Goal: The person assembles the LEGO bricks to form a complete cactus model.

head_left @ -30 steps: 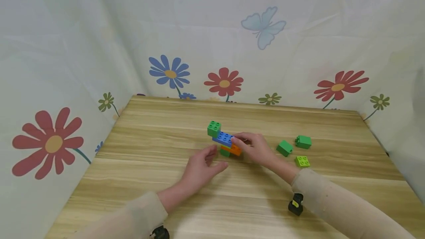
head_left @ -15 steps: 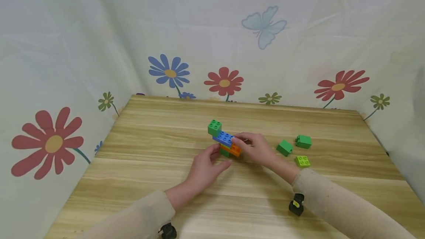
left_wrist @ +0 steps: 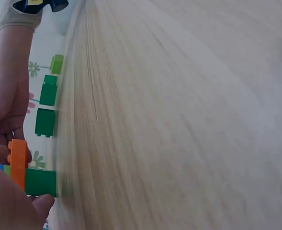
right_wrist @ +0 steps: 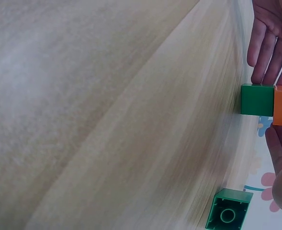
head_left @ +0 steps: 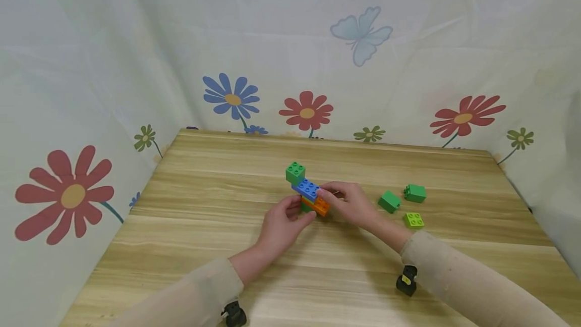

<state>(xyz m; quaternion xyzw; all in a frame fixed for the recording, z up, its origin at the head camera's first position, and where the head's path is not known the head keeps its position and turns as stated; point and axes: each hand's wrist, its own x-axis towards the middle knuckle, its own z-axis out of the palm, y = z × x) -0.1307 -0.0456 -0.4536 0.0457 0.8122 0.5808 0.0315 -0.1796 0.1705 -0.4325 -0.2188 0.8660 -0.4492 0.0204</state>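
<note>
Head view: at frame centre the right hand [head_left: 353,206] pinches a brick stack [head_left: 306,187]; the left hand [head_left: 279,225] touches it, fingers loosely straight. Two green bricks [head_left: 389,202] and a lime brick [head_left: 414,221] lie centre-right on the bench [head_left: 218,180]. Left wrist: the stack's green base [left_wrist: 41,182], lower left. Right wrist: one green brick's hollow underside shows, lower right.

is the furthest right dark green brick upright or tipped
Tipped: in the head view, the dark green brick lies with its studs pointing sideways, not up.

Stepped, multicoloured brick stack [head_left: 306,187] seemingly stands upright.
</note>
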